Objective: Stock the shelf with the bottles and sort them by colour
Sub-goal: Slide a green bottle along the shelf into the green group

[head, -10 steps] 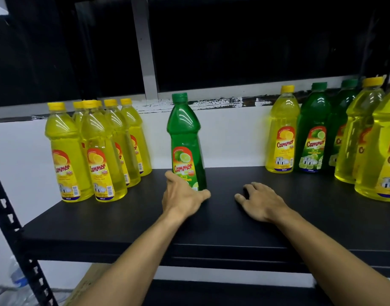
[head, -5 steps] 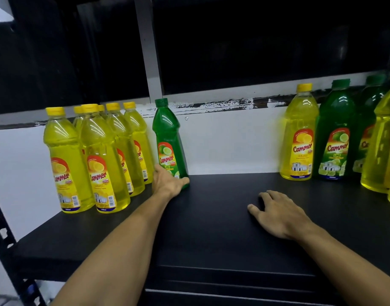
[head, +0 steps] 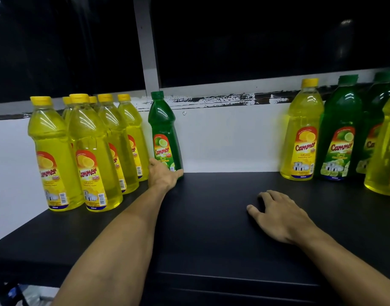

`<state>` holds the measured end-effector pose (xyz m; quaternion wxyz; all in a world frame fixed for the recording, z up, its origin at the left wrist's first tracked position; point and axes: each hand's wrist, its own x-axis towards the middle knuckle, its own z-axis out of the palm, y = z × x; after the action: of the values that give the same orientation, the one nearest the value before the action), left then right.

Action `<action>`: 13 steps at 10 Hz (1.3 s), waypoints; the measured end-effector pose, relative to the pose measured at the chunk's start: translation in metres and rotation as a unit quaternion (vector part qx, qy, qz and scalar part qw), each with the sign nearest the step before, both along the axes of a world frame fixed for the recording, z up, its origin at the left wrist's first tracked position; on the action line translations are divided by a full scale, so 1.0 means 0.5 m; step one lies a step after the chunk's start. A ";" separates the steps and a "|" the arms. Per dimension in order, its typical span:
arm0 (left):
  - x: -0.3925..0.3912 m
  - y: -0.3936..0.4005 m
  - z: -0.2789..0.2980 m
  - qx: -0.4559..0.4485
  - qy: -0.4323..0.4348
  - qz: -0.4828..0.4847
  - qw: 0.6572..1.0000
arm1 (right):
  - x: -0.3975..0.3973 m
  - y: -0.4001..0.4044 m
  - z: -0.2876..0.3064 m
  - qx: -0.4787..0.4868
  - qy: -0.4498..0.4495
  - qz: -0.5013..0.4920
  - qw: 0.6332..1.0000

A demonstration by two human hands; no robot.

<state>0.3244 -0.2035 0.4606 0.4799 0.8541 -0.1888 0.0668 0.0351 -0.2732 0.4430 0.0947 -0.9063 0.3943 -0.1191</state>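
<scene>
The green bottle stands upright at the back of the shelf, against the white wall, just beside the rightmost of the yellow bottles grouped on the left. Its long axis is vertical. The left hand is on its base: the thumb lies across the foot on the right and the fingers seem to curl round the far left side, though they are mostly hidden, so the hold looks like a low grip. The bottle lies straight ahead of that hand and touching it; the arm is stretched nearly full to reach it.

The right hand rests flat on the shelf, fingers loosely spread, holding nothing, well apart from the green bottle and nearer the mixed bottles on the right. Those, yellow and green together, look unsorted, so the right hand is better placed for the next pick.
</scene>
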 end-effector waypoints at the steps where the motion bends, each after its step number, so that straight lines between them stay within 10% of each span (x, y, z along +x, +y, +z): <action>1: 0.008 -0.003 -0.003 0.003 -0.005 0.003 1.000 | 0.001 0.000 0.000 -0.001 -0.005 -0.001 1.000; 13: 0.001 0.003 -0.006 0.009 -0.018 0.028 0.999 | 0.000 -0.001 0.001 0.002 -0.012 -0.003 1.000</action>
<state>0.3250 -0.2019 0.4576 0.4669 0.8619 -0.1744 0.0938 0.0350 -0.2736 0.4435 0.1010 -0.9033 0.3965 -0.1294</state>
